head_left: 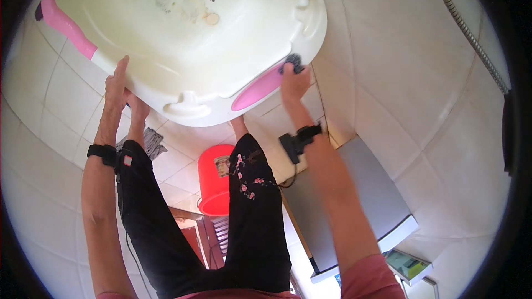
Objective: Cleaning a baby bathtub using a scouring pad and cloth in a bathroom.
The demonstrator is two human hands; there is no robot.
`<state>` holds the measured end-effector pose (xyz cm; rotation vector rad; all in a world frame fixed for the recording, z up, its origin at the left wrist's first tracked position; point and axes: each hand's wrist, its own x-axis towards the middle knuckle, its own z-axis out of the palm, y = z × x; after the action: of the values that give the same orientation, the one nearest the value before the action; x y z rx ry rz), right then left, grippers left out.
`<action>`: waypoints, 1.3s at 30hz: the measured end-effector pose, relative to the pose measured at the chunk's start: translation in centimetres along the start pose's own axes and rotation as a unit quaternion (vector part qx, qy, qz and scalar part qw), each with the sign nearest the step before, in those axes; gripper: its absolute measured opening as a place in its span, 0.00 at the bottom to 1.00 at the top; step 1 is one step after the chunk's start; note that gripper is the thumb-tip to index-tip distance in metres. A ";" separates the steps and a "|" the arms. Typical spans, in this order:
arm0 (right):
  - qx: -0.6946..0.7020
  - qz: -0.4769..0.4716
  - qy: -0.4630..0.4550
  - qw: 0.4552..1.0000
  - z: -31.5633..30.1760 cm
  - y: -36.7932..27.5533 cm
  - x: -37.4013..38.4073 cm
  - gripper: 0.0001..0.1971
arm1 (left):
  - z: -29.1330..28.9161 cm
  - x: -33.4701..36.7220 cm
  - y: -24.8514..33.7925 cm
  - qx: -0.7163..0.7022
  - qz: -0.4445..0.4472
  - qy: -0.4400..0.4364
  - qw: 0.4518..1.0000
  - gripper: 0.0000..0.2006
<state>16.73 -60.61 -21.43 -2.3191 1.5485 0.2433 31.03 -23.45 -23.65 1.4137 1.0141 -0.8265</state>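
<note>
A white baby bathtub [166,85] with pink parts fills the upper part of the view, its inside toward me. My left hand [115,87] grips its near left rim, the thumb up along the edge and the other fingers mostly hidden. At the right end of the long pink panel [257,89] on the rim, my right hand [296,83] pinches a dark mesh scouring pad [292,63] against the tub. Brownish stains [195,11] and a small round disc [211,18] show on the tub's inner surface.
Behind my feet a red bucket [213,166] lies between my legs on the tiles. A grey cloth [154,142] is by my left foot. To the right stands a grey-topped cabinet [343,188] against the tiled wall, where a metal shower hose [465,22] hangs.
</note>
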 end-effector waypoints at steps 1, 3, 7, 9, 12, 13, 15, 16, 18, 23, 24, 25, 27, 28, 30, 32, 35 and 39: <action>0.017 -0.010 0.008 1.000 1.0 0.3 -2.3 0.19 | 0.2 0.0 0.1 -0.003 0.004 0.001 1.000 0.29; -0.024 0.008 -0.094 0.995 1.4 0.1 -7.8 0.19 | 0.4 -0.1 -0.1 0.018 -0.006 0.013 1.000 0.28; -0.058 -0.221 -0.278 0.933 -1.2 -1.8 -11.6 0.16 | 0.1 0.0 0.0 0.066 -0.002 0.006 0.998 0.28; -0.100 -0.321 -0.219 0.916 -0.5 -3.3 -8.1 0.15 | -0.8 -0.4 0.5 0.078 -0.026 0.016 0.996 0.28; -0.232 -0.425 -0.135 0.864 -0.8 -6.2 2.0 0.08 | -1.0 1.1 -0.5 0.058 -0.015 0.018 0.998 0.28; -0.295 -0.381 -0.173 0.859 -1.3 -7.7 3.9 0.07 | -0.7 1.0 -0.4 0.053 -0.001 0.005 0.999 0.29; -0.294 -0.466 -0.114 0.827 1.6 -6.8 1.4 0.05 | -0.1 0.7 -0.1 0.026 0.023 0.010 0.999 0.29; -0.214 -0.447 -0.174 0.851 2.6 -6.6 -0.9 0.05 | 0.3 0.6 -0.2 -0.003 0.044 0.012 0.999 0.30; -0.288 -0.394 -0.349 0.800 5.3 -7.8 -6.8 0.04 | -0.4 1.5 -0.9 0.047 0.032 0.033 0.998 0.30; -0.286 -0.399 -0.295 0.820 3.4 -8.1 -3.6 0.05 | -0.4 -2.0 5.5 0.422 -0.129 -0.056 0.896 0.23; -0.285 -0.396 -0.258 0.834 1.8 -8.2 -0.7 0.05 | -0.3 -2.4 6.3 0.418 -0.124 -0.060 0.898 0.23; -0.283 -0.393 -0.220 0.847 0.2 -8.3 2.5 0.06 | -0.1 -2.7 6.9 0.492 -0.066 -0.131 0.858 0.22; -0.284 -0.382 -0.184 0.860 -3.1 -9.1 6.8 0.09 | 1.8 -3.6 7.6 0.556 -0.005 -0.208 0.805 0.21; -0.303 -0.377 -0.176 0.857 -4.3 -8.1 7.6 0.09 | 4.9 -3.6 6.7 0.571 0.130 -0.216 0.781 0.19; -0.247 -0.300 -0.183 0.903 -5.0 -7.7 6.9 0.12 | 10.1 -6.6 10.1 0.560 0.269 -0.223 0.752 0.16; -0.211 -0.239 -0.161 0.934 -5.1 -5.0 6.3 0.13 | 17.1 -10.0 13.4 0.459 0.336 -0.254 0.782 0.16; -0.114 -0.143 -0.166 0.969 -5.4 -3.4 4.3 0.15 | 24.5 -12.9 15.4 0.290 0.545 -0.166 0.769 0.21; -0.115 -0.126 -0.176 0.970 -6.8 -2.0 5.1 0.15 | 31.9 -15.8 18.7 0.314 0.529 -0.167 0.771 0.22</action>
<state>20.23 -66.85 -16.38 -2.4460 1.0913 0.7574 44.50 -56.53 -5.19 1.9587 -0.4619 -0.4967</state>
